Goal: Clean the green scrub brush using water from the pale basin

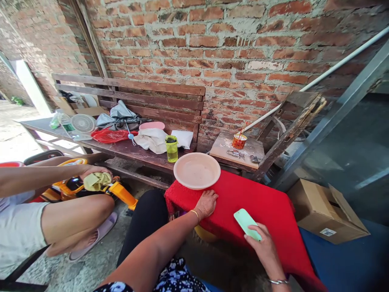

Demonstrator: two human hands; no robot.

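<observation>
My right hand [264, 243] grips the lower end of a mint-green phone [243, 221], held tilted above the table's front edge. The phone looks flat, with rounded corners. My left hand [206, 203] rests on the red tablecloth [252, 190] with its fingers curled in, and nothing shows in them. Just beyond those knuckles stands a wide, pale pink basin [197, 171], which seems to hold water. I cannot tell whether the hand touches its rim.
Left, a seated person's hand [96, 178] holds a yellowish cloth. A bench [130, 152] carries a green-yellow bottle [172, 149], a red bag and a fan. A small wooden stand [219, 148] bears a patterned cup and padlocks. A cardboard box [328, 211] sits right.
</observation>
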